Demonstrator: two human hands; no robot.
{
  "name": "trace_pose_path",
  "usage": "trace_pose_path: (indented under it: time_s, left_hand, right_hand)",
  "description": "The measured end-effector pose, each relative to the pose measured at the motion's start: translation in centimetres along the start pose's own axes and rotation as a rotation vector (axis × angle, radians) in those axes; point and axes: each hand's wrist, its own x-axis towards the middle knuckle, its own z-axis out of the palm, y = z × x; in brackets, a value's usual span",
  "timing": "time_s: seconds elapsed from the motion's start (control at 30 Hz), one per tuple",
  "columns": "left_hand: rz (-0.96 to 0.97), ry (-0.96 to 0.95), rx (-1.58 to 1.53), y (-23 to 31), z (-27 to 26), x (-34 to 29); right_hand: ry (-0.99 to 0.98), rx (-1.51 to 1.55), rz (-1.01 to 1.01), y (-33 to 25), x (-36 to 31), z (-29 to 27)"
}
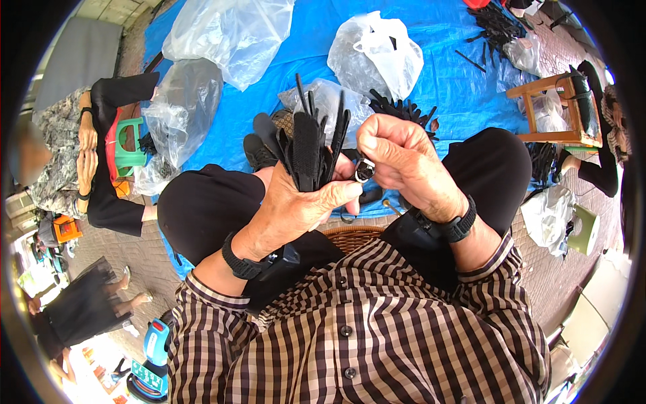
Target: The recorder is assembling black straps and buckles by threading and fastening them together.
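Shirt in dark brown and pale beige checks, round dark buttons down the front, matching sleeves ending in cuffs on the forearms, black textured wristbands, small dark boxy units beside them, plain black trousers

wide fisheye on head, facing down; fingers close, blue tarp farther off

A blue tarp bears plastic bags and black strips.
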Motion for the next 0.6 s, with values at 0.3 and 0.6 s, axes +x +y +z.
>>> trace_pose_path:
  time_s: [0.3,0.6]
  left_hand:
    - [0.088,0.041,0.047,-0.5,0.0,-0.3]
    - [0.025,-0.013,-0.031,-0.8,-0.2,0.2]
  right_hand:
    - [-0.193,-0.014,0.143,0.5,0.1,-0.7]
    - [0.011,0.009,0.093,1.3,0.1,0.4]
